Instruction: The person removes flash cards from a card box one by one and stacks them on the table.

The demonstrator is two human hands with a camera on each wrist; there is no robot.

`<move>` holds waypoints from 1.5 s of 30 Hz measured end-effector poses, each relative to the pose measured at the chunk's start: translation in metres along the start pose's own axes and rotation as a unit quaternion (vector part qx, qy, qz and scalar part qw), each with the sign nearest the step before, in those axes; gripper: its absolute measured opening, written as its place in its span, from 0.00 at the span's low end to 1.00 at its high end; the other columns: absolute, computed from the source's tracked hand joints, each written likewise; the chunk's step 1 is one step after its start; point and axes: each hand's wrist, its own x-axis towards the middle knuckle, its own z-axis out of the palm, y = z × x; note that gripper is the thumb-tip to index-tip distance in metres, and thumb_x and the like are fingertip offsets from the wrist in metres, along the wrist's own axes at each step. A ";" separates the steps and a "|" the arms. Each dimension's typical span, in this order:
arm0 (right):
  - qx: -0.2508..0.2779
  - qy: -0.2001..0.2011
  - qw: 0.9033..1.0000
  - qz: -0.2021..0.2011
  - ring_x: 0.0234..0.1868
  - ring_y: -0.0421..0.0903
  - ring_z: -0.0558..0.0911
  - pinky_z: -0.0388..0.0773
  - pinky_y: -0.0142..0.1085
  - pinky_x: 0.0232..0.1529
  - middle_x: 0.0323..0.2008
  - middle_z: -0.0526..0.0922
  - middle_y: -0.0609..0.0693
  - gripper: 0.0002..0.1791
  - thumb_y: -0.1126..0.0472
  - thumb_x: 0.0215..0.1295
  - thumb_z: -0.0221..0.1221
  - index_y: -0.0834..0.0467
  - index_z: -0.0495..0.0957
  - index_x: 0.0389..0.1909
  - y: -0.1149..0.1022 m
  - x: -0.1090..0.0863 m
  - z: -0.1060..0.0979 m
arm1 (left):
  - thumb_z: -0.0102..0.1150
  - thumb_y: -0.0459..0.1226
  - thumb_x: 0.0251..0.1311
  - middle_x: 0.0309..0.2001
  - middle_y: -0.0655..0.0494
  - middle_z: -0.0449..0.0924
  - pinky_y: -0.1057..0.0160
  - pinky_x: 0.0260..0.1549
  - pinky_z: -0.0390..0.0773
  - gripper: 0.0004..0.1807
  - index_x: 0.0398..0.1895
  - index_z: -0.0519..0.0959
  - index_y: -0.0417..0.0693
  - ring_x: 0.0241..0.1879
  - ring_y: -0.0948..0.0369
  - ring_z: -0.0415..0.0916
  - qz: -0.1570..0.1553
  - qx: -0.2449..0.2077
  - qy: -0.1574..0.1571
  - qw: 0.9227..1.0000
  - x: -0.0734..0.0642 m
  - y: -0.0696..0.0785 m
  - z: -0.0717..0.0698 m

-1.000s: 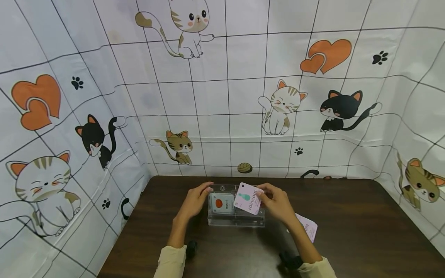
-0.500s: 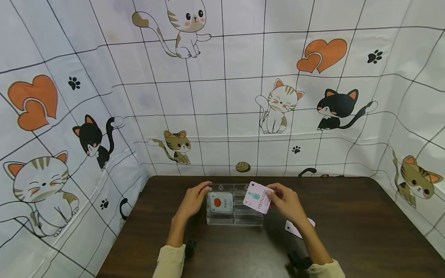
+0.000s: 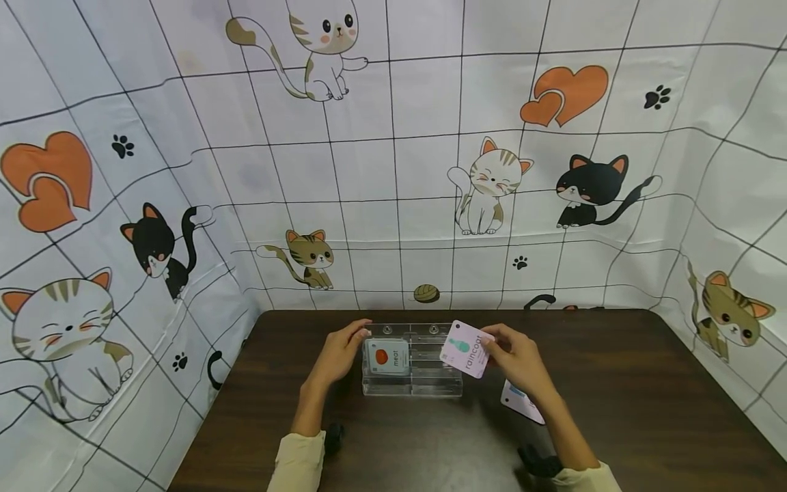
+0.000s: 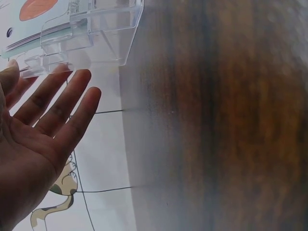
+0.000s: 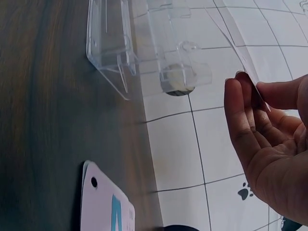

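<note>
A clear plastic card holder stands on the dark wooden table, with a pale blue "meat" card in its left compartment. The left hand touches the holder's upper left side; in the left wrist view its fingers are fairly straight and spread. Between thumb and fingers the right hand pinches a pink "raincoat" card, tilted, overlapping the holder's right side in the head view. The right wrist view shows this card nearly edge-on. Below the right hand lie pink cards with a punched corner hole.
The dark table extends to both sides, its back edge meeting a white cloth wall printed with cats and hearts. Black bands are at both wrists, beside pale yellow sleeves.
The right hand has moved right with the raincoat card, showing more of the holder's right compartment. The left hand stays at the holder. The head view has shifted slightly.
</note>
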 end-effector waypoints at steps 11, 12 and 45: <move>-0.014 0.006 1.000 0.013 0.34 0.42 0.89 0.89 0.37 0.37 0.44 0.90 0.62 0.15 0.63 0.80 0.61 0.66 0.81 0.61 0.006 -0.010 -0.017 | 0.49 0.41 0.85 0.58 0.44 0.89 0.40 0.58 0.82 0.20 0.73 0.78 0.50 0.55 0.47 0.87 -0.006 -0.002 0.001 1.000 -0.001 0.001 0.001; -0.013 0.006 1.000 0.014 0.34 0.42 0.89 0.89 0.38 0.38 0.44 0.90 0.63 0.15 0.64 0.80 0.60 0.67 0.81 0.61 0.007 -0.010 -0.019 | 0.49 0.41 0.85 0.58 0.44 0.89 0.41 0.58 0.82 0.20 0.73 0.78 0.50 0.55 0.48 0.87 -0.009 -0.002 0.002 1.000 0.000 0.001 0.001; -0.031 0.024 0.998 0.048 0.33 0.35 0.88 0.89 0.34 0.36 0.44 0.89 0.64 0.17 0.64 0.80 0.60 0.71 0.79 0.62 0.035 -0.039 -0.059 | 0.51 0.40 0.84 0.56 0.45 0.89 0.44 0.55 0.82 0.19 0.71 0.80 0.48 0.50 0.52 0.85 -0.002 -0.005 0.009 1.000 -0.001 -0.001 0.000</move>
